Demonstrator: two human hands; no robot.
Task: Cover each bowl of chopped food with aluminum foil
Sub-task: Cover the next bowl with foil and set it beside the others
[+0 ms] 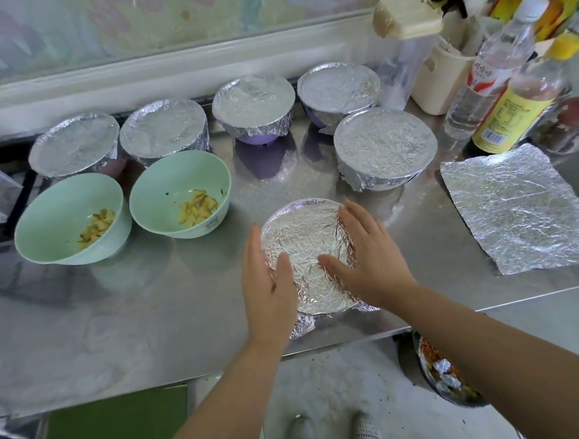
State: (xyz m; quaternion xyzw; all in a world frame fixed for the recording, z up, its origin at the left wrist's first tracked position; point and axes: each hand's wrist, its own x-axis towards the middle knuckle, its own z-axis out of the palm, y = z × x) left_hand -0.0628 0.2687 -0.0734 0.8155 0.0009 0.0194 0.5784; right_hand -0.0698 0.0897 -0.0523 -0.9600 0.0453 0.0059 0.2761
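Note:
A foil-covered bowl (309, 248) stands near the front edge of the steel counter (151, 314). My left hand (267, 282) lies flat against its left rim and my right hand (366, 258) presses its right rim, fingers straight on the foil. Two mint-green bowls (65, 214) (172, 186) with chopped yellowish food stand uncovered at the left. Several foil-covered bowls (252, 102) line the back, with one larger covered bowl (384, 147) at the right. A loose foil sheet (520, 210) lies flat at the right.
Bottles (510, 111), a clear jug with a cream lid (405, 36) and a utensil holder crowd the back right corner. A window sill runs along the back. Below the counter edge sits a bowl of scraps (442, 373) on the floor.

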